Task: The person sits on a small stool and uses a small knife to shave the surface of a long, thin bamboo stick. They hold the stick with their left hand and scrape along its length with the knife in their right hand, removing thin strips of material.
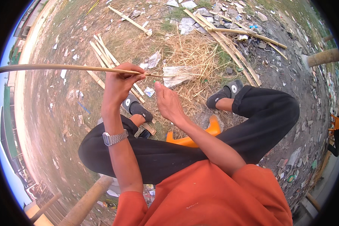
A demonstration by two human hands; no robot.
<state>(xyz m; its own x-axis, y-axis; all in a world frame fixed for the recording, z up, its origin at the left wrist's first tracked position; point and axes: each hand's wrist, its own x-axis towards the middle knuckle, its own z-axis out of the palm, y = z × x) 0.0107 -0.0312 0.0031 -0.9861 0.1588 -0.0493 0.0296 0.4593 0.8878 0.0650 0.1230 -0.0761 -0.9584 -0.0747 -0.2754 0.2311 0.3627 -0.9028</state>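
My left hand (pixel 122 81), raised over the ground in front of me, pinches a long bamboo strip (pixel 60 67) near its right end. The strip runs out to the left edge of the view, and a thin, lighter end of it reaches past my fingertips to the right. Just below that end is my right hand (pixel 168 101), its fingers held together with the thumb up. A tiny green bit (pixel 154 80) shows at the thumb tip; what the fingers hold, if anything, is hidden. Beneath the hands lies a pile of bamboo shavings (pixel 194 56).
Split bamboo strips (pixel 103 51) lie at the left, and longer bamboo slats (pixel 229 47) at the far right. An orange plastic piece (pixel 184 141) is between my legs. Scraps of litter cover the ground. Bamboo posts (pixel 324 57) stand at the right and lower left.
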